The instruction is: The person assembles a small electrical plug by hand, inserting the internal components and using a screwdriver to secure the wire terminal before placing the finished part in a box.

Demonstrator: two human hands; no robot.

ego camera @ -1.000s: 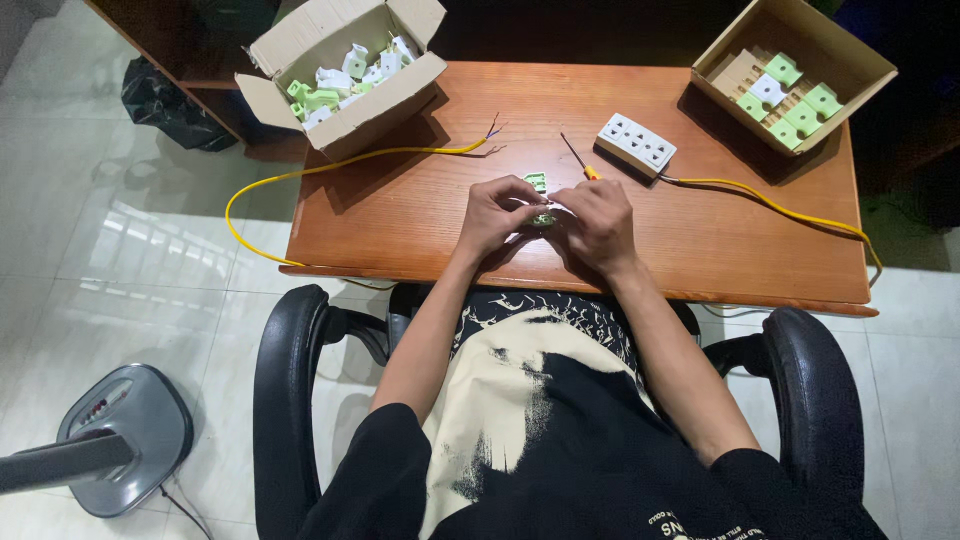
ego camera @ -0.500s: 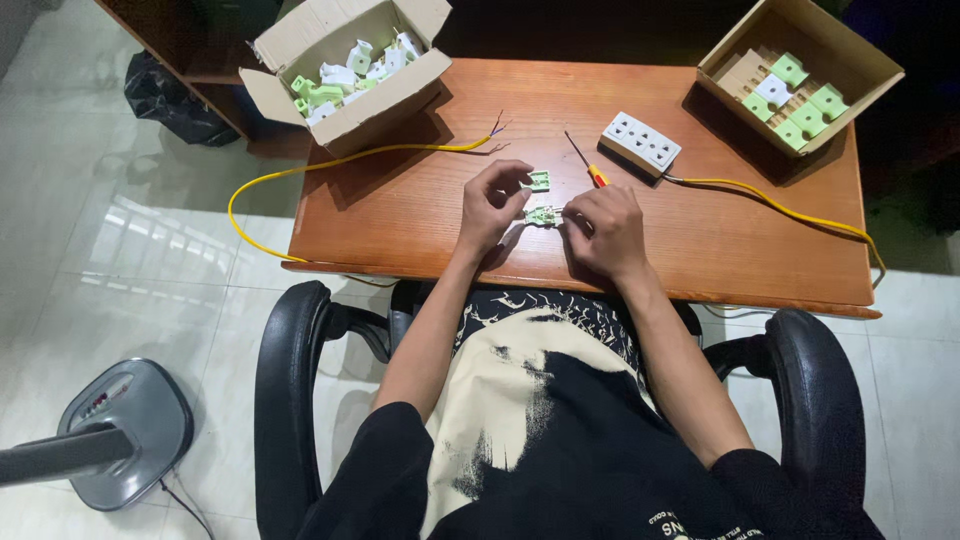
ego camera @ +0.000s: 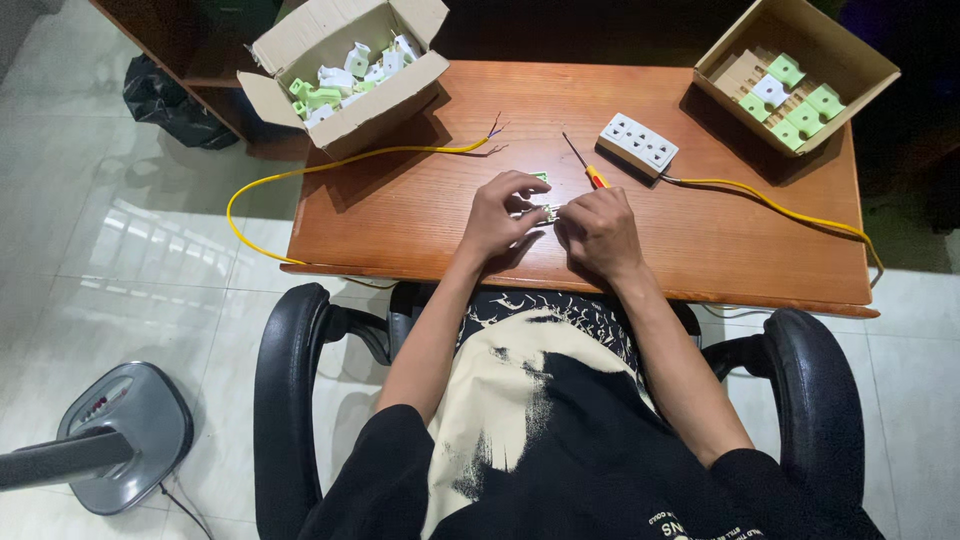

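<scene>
Left hand [ego camera: 497, 214] and right hand [ego camera: 598, 228] meet, fingers curled shut on a small white-and-green socket part [ego camera: 547, 211] held just above the table [ego camera: 420, 215]. Step appears to be assembly; next likely needs the screwdriver [ego camera: 586, 167] beside the white socket strip [ego camera: 637, 144].

Both hands meet over the wooden counter [ego camera: 420, 215]. The left hand [ego camera: 497, 213] and right hand [ego camera: 597, 229] pinch a small white and green socket part [ego camera: 548, 211] between their fingers [ego camera: 530, 190]. Just beyond the fingers lies a screwdriver [ego camera: 587, 167], then a white socket strip [ego camera: 637, 143] on a yellow cable [ego camera: 770, 205]. Well apart, two cardboard boxes [ego camera: 345, 60] hold similar parts.
</scene>
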